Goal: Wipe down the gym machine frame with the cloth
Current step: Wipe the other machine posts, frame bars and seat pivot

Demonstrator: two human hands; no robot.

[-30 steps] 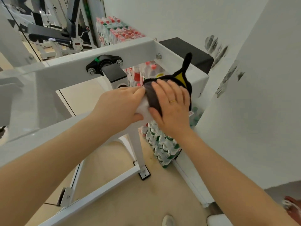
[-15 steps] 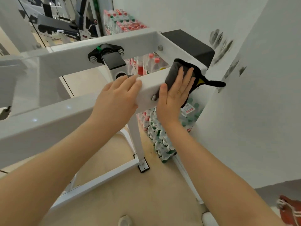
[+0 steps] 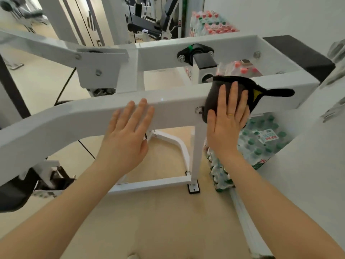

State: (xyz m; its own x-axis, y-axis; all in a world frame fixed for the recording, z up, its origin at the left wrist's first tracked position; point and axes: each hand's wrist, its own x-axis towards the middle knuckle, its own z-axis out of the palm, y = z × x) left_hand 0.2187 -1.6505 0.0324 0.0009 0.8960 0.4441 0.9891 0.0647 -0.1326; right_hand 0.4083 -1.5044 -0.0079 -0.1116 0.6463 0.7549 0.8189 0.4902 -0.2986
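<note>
Gym floor, white machine frame (image 3: 93, 116), one cloth (image 3: 214, 94).
Two flat, open hands: right hand (image 3: 226, 120) pressing cloth; left hand (image 3: 127, 135), uncurled since earlier, resting on frame.

Bright even daylight, blurred warped edges

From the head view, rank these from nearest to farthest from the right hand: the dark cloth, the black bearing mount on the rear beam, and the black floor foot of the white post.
1. Dark grey cloth, under the right hand.
2. Black bearing mount, above, on the rear beam.
3. Black floor foot, below, at the post's base.
</note>
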